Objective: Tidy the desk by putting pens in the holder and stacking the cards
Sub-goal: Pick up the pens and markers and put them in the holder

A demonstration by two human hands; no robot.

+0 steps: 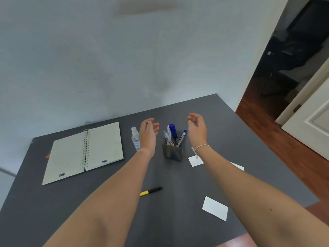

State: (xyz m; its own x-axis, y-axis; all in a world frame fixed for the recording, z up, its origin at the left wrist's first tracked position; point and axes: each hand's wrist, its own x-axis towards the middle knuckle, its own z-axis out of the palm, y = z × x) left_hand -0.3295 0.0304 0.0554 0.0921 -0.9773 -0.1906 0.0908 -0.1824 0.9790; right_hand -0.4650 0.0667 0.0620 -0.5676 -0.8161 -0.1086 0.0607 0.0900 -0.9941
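Both hands, the left hand (148, 130) and right hand (197, 128), are hovering open and empty either side of the holder (172, 152), so the yellow-and-black pen (151, 191) lying nearer than it on the desk (89, 202) seemingly needs grasping next, then the scattered cards (215, 208).

The right forearm (236, 173) covers most of one card (237, 166). The left wrist (146, 148) hides the bottle's (135, 139) lower edge. Its label is unreadable.

empty hands (149, 130) (197, 126) either side of pen holder (172, 151)
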